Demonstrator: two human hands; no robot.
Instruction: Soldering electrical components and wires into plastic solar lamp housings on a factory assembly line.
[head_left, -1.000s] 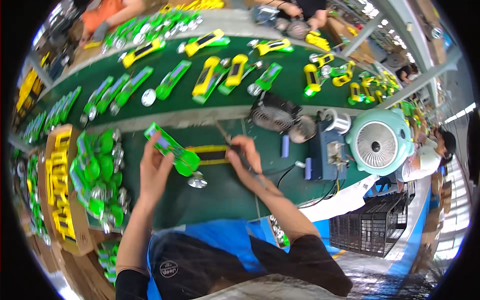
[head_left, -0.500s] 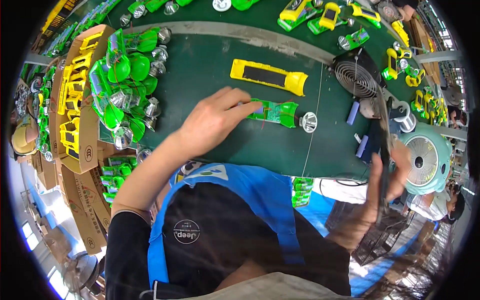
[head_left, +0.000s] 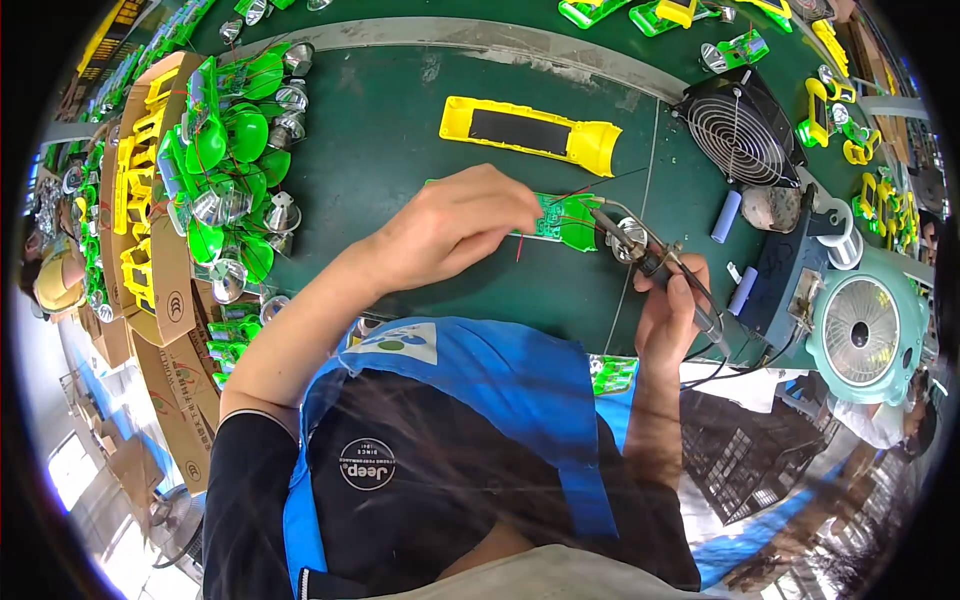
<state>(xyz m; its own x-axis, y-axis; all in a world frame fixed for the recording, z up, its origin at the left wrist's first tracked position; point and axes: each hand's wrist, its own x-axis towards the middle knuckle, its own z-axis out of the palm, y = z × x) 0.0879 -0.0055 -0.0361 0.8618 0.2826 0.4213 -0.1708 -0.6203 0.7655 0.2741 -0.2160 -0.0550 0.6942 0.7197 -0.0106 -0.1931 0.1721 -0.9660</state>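
Observation:
My right hand [head_left: 672,305] grips a soldering iron [head_left: 652,264] with a thin bent metal tube along it. Its tip points at the end of a green flashlight housing [head_left: 576,224] with a circuit board in it. My left hand [head_left: 470,222] bends over the housing's other end, fingertips pressed together by the board; whatever they pinch is hidden. Thin red and dark wires stick out around the board. A silver reflector [head_left: 622,246] lies at the housing's right end, partly behind the iron. Beyond them lies a yellow casing [head_left: 590,144] with a dark panel.
At left, green housings with reflectors [head_left: 222,205] are piled beside a cardboard box [head_left: 170,318] of yellow parts. To the right stand a black fan [head_left: 740,135], a blue cell [head_left: 727,217], a solder spool [head_left: 843,245], a dark blue box [head_left: 780,300] and a pale green fan [head_left: 868,335].
My right hand has come in from the right edge of the table, bringing the soldering iron to the green housing. My left hand has shifted slightly right along the housing.

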